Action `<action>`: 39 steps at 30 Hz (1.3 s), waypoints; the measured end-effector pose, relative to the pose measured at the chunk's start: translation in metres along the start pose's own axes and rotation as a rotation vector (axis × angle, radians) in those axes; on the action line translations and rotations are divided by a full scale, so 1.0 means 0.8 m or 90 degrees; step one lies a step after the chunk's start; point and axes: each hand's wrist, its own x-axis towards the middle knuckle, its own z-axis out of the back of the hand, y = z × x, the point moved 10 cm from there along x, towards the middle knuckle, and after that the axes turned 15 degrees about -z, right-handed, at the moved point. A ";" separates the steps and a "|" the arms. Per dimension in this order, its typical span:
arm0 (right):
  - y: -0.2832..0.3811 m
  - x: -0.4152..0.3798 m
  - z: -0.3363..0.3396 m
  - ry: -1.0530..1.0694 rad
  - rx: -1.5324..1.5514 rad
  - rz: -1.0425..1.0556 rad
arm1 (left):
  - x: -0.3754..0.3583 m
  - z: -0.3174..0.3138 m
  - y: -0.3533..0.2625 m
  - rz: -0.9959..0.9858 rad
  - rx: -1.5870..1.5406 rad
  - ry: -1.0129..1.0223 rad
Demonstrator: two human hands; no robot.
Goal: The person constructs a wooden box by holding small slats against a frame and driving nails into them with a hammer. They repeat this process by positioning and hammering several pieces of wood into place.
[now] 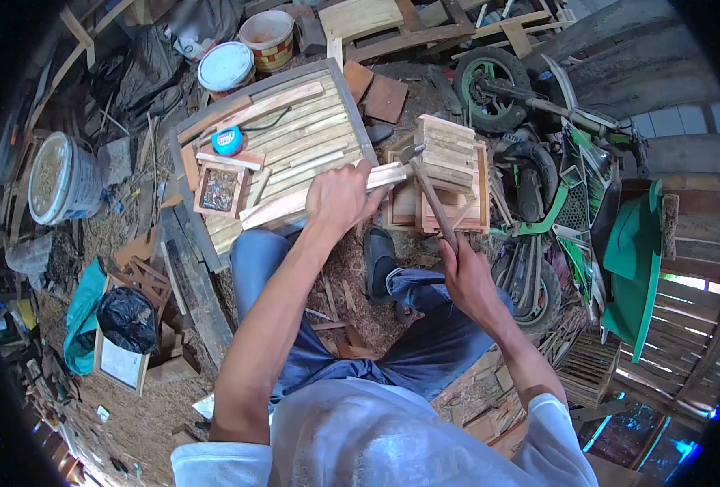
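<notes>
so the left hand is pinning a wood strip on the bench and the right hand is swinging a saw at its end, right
Not quite: the right hand grips a hammer, not a saw. The head view shows its head by the strip's end. The left hand does pin the wood strip on the bench.

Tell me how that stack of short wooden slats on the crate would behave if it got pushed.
The stack of slats is probably light and stiff, being thin cut wood. It looks loose, so a push would likely scatter or topple it off the wooden crate. The right hand swings a hammer close by, so jolts could shift it.
</notes>
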 end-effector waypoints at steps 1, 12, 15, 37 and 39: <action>0.004 -0.002 0.006 0.003 0.003 -0.012 | 0.001 0.001 -0.002 -0.004 0.000 0.000; -0.006 0.000 -0.007 -0.022 0.020 0.018 | 0.007 0.003 0.000 0.005 0.018 0.026; 0.027 -0.029 0.030 -0.023 0.104 -0.026 | 0.002 -0.001 0.003 0.008 0.010 0.016; 0.033 -0.033 0.025 -0.087 0.164 0.041 | 0.004 -0.002 0.003 0.022 -0.001 0.023; 0.012 -0.016 -0.004 -0.056 0.077 0.027 | 0.002 -0.002 0.001 0.022 0.002 0.032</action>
